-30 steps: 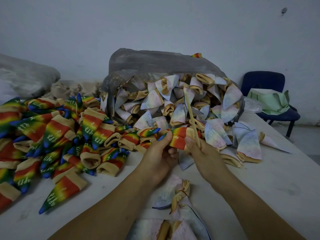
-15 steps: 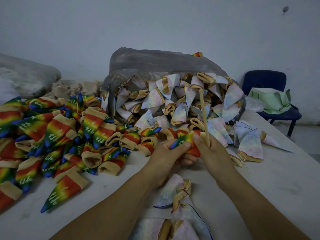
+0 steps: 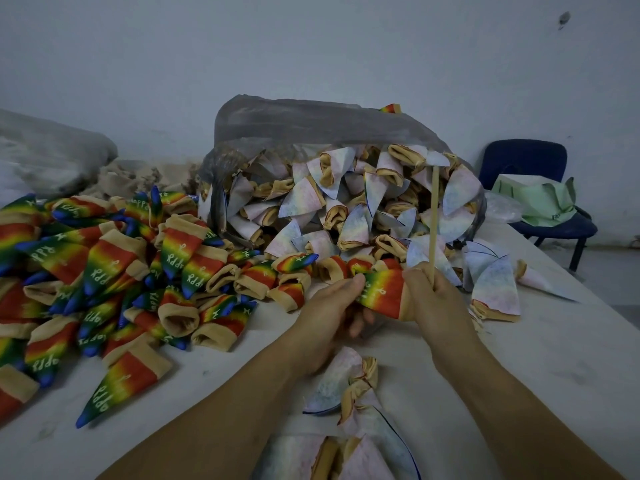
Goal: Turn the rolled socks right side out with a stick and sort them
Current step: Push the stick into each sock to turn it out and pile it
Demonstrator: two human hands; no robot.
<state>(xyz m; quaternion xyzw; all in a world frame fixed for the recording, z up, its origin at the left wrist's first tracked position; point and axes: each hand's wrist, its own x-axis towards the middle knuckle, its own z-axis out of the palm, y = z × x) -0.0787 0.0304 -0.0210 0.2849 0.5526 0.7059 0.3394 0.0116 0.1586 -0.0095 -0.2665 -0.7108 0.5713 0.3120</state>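
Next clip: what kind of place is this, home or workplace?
Probably a small sock workshop or packing room: a plastic bag spilling pale inside-out socks, a big pile of rainbow socks on a work table, and one blue chair by a plain wall.

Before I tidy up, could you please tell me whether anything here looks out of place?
One rainbow sock peeks over the top of the grey bag, away from the rainbow pile at left; pale socks spill from the bag's mouth.

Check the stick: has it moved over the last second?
Yes. The stick has shifted right across the plastic bag, toward the blue chair, and now stands nearly upright in the right hand.
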